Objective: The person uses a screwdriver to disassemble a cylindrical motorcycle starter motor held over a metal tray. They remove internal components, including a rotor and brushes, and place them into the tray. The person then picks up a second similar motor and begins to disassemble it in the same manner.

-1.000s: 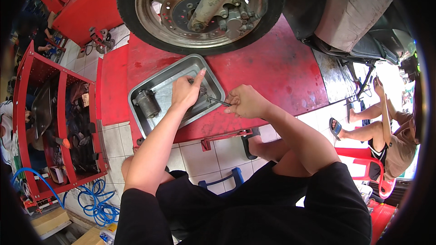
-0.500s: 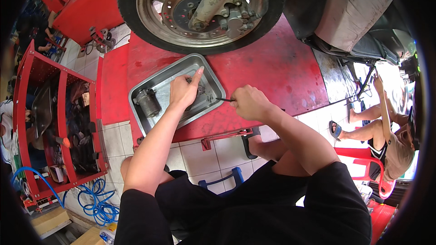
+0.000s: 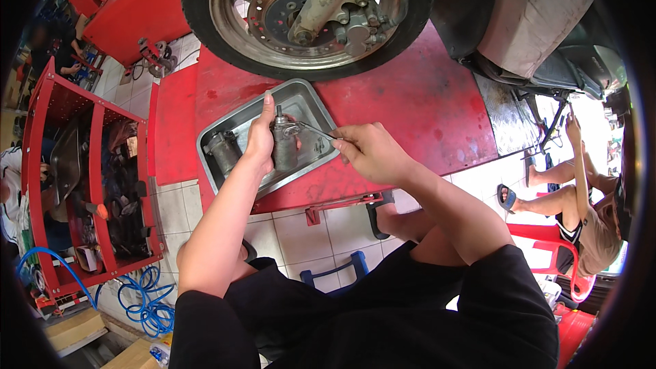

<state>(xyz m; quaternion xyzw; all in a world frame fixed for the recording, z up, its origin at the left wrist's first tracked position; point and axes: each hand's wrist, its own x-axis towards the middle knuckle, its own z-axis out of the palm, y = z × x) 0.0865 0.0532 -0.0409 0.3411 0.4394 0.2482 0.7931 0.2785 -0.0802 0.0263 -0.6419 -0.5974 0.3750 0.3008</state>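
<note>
My left hand (image 3: 260, 139) is wrapped around a grey cylindrical motor (image 3: 285, 150), held upright over a metal tray (image 3: 232, 123) with its narrow shaft end up. One fingertip shows at the motor's far side. From the right, my right hand (image 3: 369, 152) pinches a slim metal hand tool (image 3: 318, 130). The tool's thin end reaches to the upper part of the motor; its exact kind cannot be made out. A second, similar motor (image 3: 222, 153) lies in the tray's left part. Small loose metal pieces (image 3: 318, 145) lie on the tray bottom beside the held motor.
The tray rests on a red lift table (image 3: 410, 109) under a motorcycle wheel (image 3: 304, 20). A red shelf cart (image 3: 99, 184) stands at left, near a coiled blue hose (image 3: 147, 304). A seated person (image 3: 594, 212) is at far right; a blue-framed item (image 3: 338, 270) is below.
My left hand has turned, bringing the motor upright and into plain view. The tool in my right hand now reaches left to the motor's upper part.
</note>
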